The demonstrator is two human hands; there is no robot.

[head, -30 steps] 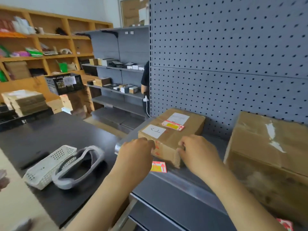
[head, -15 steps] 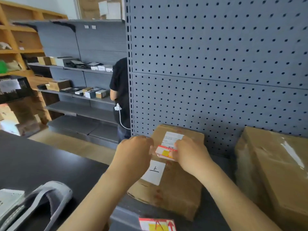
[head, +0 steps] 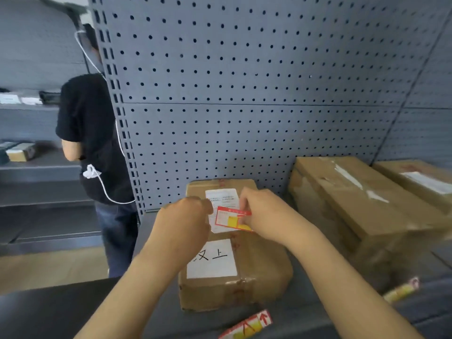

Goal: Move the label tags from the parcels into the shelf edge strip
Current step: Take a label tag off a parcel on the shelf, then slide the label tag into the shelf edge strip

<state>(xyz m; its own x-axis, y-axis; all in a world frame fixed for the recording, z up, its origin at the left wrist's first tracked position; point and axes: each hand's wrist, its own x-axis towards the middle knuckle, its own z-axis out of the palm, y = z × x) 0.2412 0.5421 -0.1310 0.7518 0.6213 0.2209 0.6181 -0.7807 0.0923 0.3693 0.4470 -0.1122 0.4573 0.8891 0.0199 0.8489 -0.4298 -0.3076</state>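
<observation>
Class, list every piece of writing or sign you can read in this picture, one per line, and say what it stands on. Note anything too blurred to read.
"上", handwritten, with a partly hidden character beside it: white sheet on the small parcel.
Red upward arrow: tag in the shelf edge strip.
Printed lines, too small to read: shipping label.
Red and yellow label tag pinched by the right hand: print too blurred.
Label on the far right parcel: blurred.
</observation>
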